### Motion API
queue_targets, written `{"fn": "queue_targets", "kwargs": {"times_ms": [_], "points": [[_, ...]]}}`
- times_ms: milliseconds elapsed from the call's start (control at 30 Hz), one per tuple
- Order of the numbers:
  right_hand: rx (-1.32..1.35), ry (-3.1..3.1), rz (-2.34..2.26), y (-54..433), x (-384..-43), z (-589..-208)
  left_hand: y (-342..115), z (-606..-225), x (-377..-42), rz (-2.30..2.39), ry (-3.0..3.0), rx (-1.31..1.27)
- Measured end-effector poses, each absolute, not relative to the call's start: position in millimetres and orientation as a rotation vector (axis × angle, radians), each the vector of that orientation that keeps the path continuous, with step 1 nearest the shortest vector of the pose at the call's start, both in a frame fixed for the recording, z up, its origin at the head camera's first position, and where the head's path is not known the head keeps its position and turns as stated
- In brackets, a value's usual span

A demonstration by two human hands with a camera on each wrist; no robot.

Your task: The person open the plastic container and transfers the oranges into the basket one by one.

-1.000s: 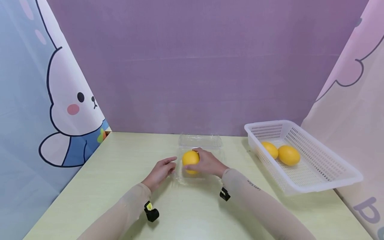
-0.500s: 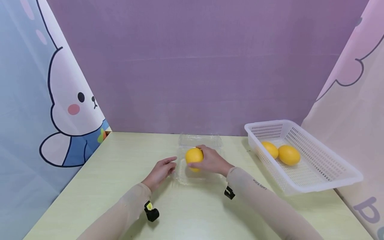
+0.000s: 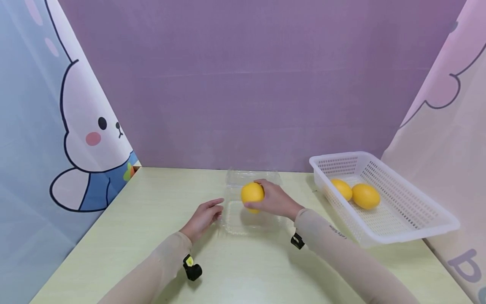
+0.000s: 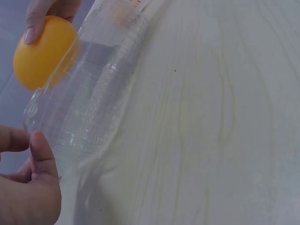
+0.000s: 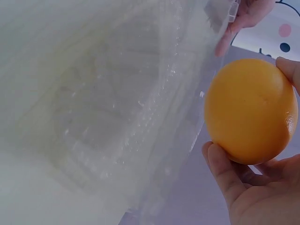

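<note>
My right hand (image 3: pixel 279 200) holds an orange (image 3: pixel 252 193) above a clear plastic clamshell box (image 3: pixel 237 226), its fingers and thumb curled round the fruit. In the right wrist view that orange (image 5: pixel 251 112) is apart from the clamshell's rim (image 5: pixel 199 119). The clamshell lies with its lid (image 3: pixel 252 177) folded back. At the box's left side, my left hand (image 3: pixel 203 219) pinches the rim between thumb and forefinger, as the left wrist view shows at close range, with the thumb (image 4: pixel 43 157) against the plastic.
To the right, a white perforated basket (image 3: pixel 410 230) contains two more oranges (image 3: pixel 365 196) lying side by side. A purple backdrop (image 3: pixel 228 84) rises behind the pale wooden table (image 3: pixel 243 270). Printed cloth (image 3: pixel 91 126) hangs on the left.
My right hand has lifted the orange from inside the clamshell, shifting it up and to the right. The left hand has stayed at the rim.
</note>
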State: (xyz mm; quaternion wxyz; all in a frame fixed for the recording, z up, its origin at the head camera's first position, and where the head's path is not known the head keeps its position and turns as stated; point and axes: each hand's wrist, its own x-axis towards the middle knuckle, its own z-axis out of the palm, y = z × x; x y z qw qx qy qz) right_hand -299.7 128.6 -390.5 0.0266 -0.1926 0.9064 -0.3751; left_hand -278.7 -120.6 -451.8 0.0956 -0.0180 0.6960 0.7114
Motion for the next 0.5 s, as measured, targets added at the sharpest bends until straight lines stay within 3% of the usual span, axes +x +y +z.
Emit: {"fn": "queue_targets", "kwargs": {"times_ms": [500], "points": [[-0.635,2.835,-1.15,154,-298,-371,-120,-452,-278,2.092,2.085,-0.048]]}}
